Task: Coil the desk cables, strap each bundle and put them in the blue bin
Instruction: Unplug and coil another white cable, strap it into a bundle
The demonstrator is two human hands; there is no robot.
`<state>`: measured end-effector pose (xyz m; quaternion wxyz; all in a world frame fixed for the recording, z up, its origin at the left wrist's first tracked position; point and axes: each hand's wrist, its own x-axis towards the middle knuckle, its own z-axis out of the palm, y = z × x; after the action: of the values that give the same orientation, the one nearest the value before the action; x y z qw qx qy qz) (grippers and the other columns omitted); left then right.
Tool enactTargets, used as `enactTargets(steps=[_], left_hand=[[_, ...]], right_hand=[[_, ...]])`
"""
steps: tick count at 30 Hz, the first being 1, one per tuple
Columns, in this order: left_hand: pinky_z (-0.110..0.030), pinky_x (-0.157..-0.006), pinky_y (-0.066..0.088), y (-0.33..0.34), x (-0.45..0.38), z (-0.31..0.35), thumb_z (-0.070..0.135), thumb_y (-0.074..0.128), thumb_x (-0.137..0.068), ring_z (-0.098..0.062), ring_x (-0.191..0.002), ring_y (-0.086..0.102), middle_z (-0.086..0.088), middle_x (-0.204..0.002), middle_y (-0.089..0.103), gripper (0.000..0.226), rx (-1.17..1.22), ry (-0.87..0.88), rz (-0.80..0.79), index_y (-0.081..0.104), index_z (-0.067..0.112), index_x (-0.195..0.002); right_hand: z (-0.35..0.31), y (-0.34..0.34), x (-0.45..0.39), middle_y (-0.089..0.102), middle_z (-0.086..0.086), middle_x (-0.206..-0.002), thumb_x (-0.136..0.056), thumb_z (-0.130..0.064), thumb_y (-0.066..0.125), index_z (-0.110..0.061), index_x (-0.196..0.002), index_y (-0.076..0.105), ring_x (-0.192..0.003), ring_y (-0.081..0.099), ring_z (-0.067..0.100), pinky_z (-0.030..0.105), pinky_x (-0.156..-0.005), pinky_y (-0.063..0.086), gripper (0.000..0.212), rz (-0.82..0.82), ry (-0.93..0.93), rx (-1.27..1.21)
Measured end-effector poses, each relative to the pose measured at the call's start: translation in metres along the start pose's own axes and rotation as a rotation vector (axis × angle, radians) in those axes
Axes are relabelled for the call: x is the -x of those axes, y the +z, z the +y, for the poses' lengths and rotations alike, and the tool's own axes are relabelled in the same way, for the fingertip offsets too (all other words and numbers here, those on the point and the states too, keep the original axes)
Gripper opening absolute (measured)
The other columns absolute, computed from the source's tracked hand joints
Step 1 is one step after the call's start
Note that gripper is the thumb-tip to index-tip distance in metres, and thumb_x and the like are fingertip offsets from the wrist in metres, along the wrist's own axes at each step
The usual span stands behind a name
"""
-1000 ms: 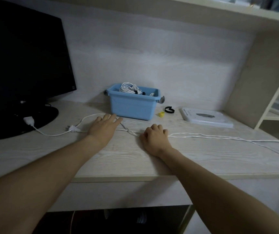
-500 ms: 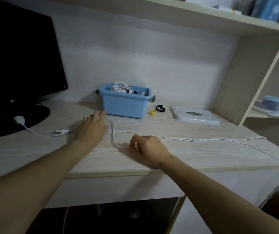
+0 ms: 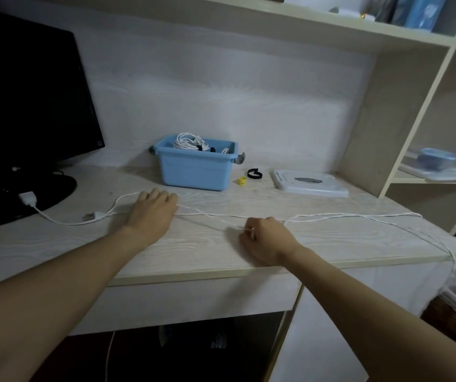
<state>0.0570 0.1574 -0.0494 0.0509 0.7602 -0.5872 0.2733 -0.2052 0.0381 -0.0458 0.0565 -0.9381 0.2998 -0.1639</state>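
Your right hand (image 3: 265,239) pinches the thin white cable (image 3: 345,215) at the near edge of the pale wood-grain desk (image 3: 331,238); your left hand (image 3: 152,213) presses it flat, fingers straight. The cable runs between them, then right, off the desk. Far behind sits the blue plastic bin (image 3: 196,172), holding coiled white bundles (image 3: 189,141). No writing is legible.

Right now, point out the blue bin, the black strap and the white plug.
blue bin (image 3: 196,172): head view, front wall.
black strap (image 3: 254,173): head view, on the loop's band.
white plug (image 3: 96,215): head view, plug body.
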Motion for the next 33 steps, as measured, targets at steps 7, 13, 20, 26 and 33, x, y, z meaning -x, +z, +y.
enactTargets(steps=[7,13,20,26,33], left_hand=[[-0.042,-0.063,0.041,-0.034,-0.009,-0.043,0.016,0.049,-0.1,-0.045,-0.068,0.06,-0.028,-0.079,0.063,0.017,0.176,-0.315,0.299,0.053,0.003,-0.089],[-0.043,-0.065,0.044,-0.061,-0.017,-0.058,0.049,0.04,-0.1,-0.047,-0.078,0.061,-0.03,-0.083,0.064,0.053,0.239,-0.545,0.261,0.057,0.004,-0.077],[-0.024,-0.043,0.028,-0.088,-0.019,-0.006,0.041,0.044,-0.103,-0.018,-0.034,0.036,-0.002,-0.043,0.037,0.047,1.079,-0.516,-0.543,0.054,0.006,-0.073],[-0.026,-0.057,0.042,-0.074,-0.026,0.01,0.016,0.044,-0.1,-0.023,-0.073,0.059,-0.014,-0.092,0.066,0.03,0.607,-0.31,-0.632,0.069,0.01,-0.086],[-0.035,-0.081,0.048,-0.085,-0.06,-0.042,0.021,0.047,-0.093,-0.038,-0.103,0.062,-0.02,-0.116,0.065,0.03,0.073,-0.446,-0.153,0.066,0.008,-0.112]], right_hand=[[0.105,-0.016,0.019,0.065,0.019,-0.105,-0.099,-0.037,0.045,-0.006,-0.101,0.071,-0.099,0.056,0.036,0.044,-0.092,0.047,0.041,0.18,0.483,0.089],[0.124,-0.029,0.031,0.051,0.023,-0.129,-0.099,-0.045,0.038,-0.003,-0.126,0.057,-0.123,0.045,0.04,0.049,-0.103,0.035,0.053,0.161,0.759,0.052],[0.127,-0.039,0.032,0.055,0.024,-0.126,-0.102,-0.043,0.025,-0.005,-0.122,0.06,-0.115,0.052,0.039,0.047,-0.1,0.041,0.055,-0.012,0.637,0.008],[0.135,-0.044,0.037,0.052,0.024,-0.125,-0.102,-0.032,0.046,-0.006,-0.117,0.068,-0.116,0.045,0.041,0.043,-0.098,0.042,0.037,0.061,0.544,0.068],[0.123,-0.049,0.006,0.07,0.018,-0.096,-0.097,-0.029,0.058,-0.005,-0.094,0.073,-0.091,0.063,0.036,0.03,-0.07,0.041,0.029,0.342,0.547,-0.069]])
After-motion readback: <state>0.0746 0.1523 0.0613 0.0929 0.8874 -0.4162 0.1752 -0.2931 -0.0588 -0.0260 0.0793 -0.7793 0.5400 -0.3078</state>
